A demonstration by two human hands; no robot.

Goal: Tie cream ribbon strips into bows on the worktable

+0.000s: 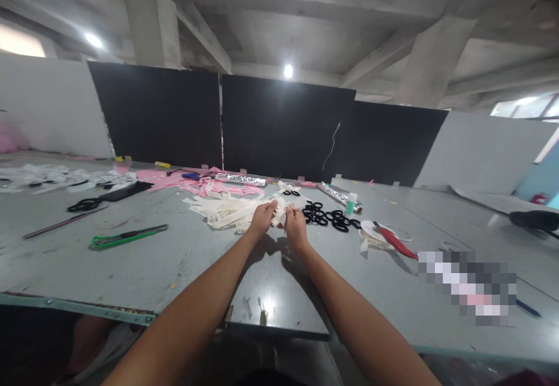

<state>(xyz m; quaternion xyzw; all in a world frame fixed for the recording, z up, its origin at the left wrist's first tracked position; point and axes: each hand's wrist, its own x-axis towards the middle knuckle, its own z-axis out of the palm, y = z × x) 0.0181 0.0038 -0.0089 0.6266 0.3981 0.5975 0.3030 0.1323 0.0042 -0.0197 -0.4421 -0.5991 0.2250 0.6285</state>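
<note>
My left hand and my right hand are close together over the middle of the grey table. Both pinch a cream-white fabric piece between them; its exact shape is small and partly hidden by the fingers. Beside my left hand lies a heap of cream fabric strips. Just right of my right hand, several black rings are piled on the table. A few more black rings lie behind my hands.
Across the table lie a green-handled tool, black scissors, pink sheets, foil rolls, a glue stick, a white tape roll and a red-handled tool. Black panels stand behind.
</note>
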